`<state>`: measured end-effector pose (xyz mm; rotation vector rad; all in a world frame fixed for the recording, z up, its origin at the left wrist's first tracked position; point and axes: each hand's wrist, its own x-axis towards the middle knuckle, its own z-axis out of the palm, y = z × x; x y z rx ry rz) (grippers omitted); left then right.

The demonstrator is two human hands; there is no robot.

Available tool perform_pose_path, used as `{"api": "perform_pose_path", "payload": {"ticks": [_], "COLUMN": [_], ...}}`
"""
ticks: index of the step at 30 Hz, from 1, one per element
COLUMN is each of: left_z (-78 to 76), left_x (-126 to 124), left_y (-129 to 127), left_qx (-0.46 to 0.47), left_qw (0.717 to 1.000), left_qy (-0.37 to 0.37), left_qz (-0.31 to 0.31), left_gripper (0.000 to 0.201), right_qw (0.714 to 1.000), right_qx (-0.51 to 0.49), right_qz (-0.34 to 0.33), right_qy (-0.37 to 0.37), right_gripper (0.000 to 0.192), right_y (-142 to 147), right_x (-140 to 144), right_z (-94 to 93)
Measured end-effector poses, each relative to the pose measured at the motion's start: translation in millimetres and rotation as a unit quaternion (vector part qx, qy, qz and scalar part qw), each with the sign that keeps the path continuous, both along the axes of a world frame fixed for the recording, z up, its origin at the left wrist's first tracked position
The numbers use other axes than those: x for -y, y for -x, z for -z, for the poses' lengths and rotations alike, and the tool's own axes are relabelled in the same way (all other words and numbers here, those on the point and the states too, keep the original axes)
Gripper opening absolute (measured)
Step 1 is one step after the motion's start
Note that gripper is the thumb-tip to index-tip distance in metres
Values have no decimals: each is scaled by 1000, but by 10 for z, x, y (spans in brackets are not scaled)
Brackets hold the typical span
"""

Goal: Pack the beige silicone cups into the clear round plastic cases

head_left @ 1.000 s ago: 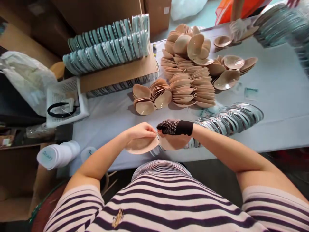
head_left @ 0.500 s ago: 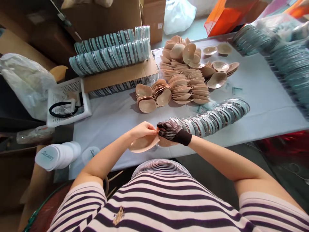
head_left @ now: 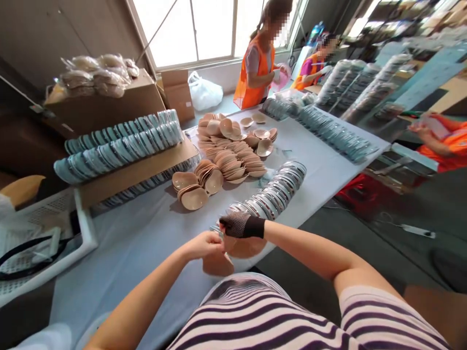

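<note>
A beige stick-on bra with two glossy cups [head_left: 245, 248] hangs between my hands, close in front of my body above the table edge. My bare left hand [head_left: 205, 244] pinches it by the inner edge of the left cup [head_left: 218, 265]. On the other cup's inner edge, my right hand [head_left: 236, 225], in a black dotted glove, is closed. The fingertips of both hands nearly meet, hiding the middle join. Just beyond the right hand runs a row of clear plastic shells [head_left: 279, 189]. Piles of beige cups [head_left: 226, 158] lie farther back.
At left are a white basket [head_left: 85, 228] and a cardboard box [head_left: 138, 165] bearing rows of clear shells [head_left: 120, 143]. More stacked shells [head_left: 335, 131] line the table's right side. Co-workers in orange vests [head_left: 251, 78] are beyond the table and at right.
My view has tilted up and turned right, bringing the window and co-workers into sight. Both hands still grip the bra, whose left cup now hangs more steeply.
</note>
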<state>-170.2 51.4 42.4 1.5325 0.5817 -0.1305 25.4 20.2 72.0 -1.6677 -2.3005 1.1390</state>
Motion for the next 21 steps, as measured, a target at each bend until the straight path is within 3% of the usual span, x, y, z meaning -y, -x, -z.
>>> {"api": "perform_pose_path", "payload": {"ticks": [3, 6, 9, 15, 21], "left_z": [-20, -71, -102, -45, -167], "left_x": [-9, -103, -207, -214, -154], "left_y": [-11, 32, 104, 197, 237], "left_qx": [44, 22, 19, -11, 13], "left_qw": [999, 997, 993, 999, 994], "left_qy": [14, 57, 86, 52, 108], "left_qz": [25, 52, 79, 7, -7], "left_gripper": [42, 49, 49, 53, 52], "right_qw": [990, 973, 962, 968, 936], "right_qx": [-38, -101, -171, -178, -283], "right_qz": [-64, -40, -10, -22, -7], "right_qy": [122, 205, 214, 178, 208], "right_gripper": [14, 15, 13, 9, 22], "right_y": [-20, -28, -21, 68, 77], "right_x": [37, 65, 46, -19, 13], "right_z": [44, 75, 112, 258, 257]}}
